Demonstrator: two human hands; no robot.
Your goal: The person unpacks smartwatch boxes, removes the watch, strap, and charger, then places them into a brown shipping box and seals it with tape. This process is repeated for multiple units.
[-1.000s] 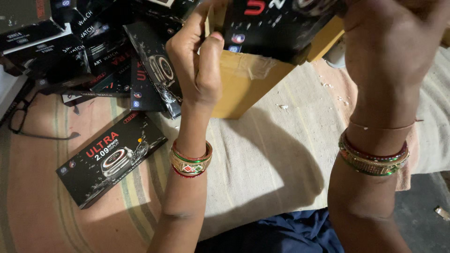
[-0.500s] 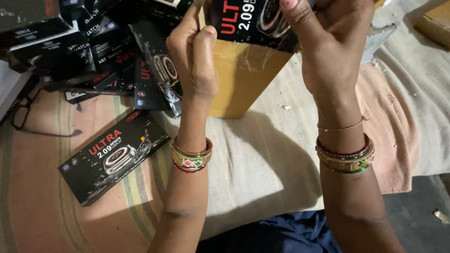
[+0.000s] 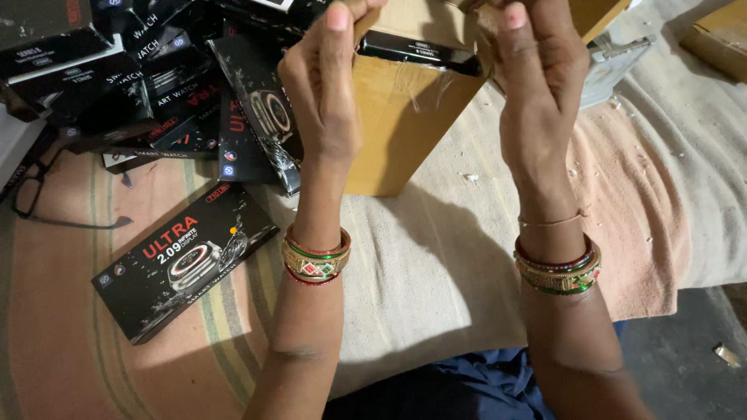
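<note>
- Head view: two bare forearms are raised in front of the camera, each wrist ringed with gold, red and green bangles.
- The left hand (image 3: 323,93) is held up with its back to the camera, at the near left corner of an open brown cardboard box (image 3: 405,132); its fingers are curled together, but whether they are clamped on the box edge cannot be told, since the fingertips are cut off at the top of the frame.
- The right hand (image 3: 541,78) is raised beside it, at the near right side of the same box top; its fingers are bunched together, and what they pinch is hidden at the top edge.
- A slim black carton (image 3: 420,53) is seen between the two hands, lying across the mouth of the cardboard box, its long edge facing the camera.
- The cardboard box is stood on a beige and pale pink cloth (image 3: 622,194) spread over the floor.
- A heap of black smartwatch cartons (image 3: 156,85) is piled to the left of the box, touching its side.
- One flat black carton (image 3: 183,260), printed with a watch picture, is laid apart from the heap on a striped orange mat (image 3: 54,327), near the left forearm.
- A pair of dark spectacles (image 3: 31,194) is seen at the far left edge.
- Dark blue clothing (image 3: 459,389) is visible at the bottom, between the forearms.
</note>
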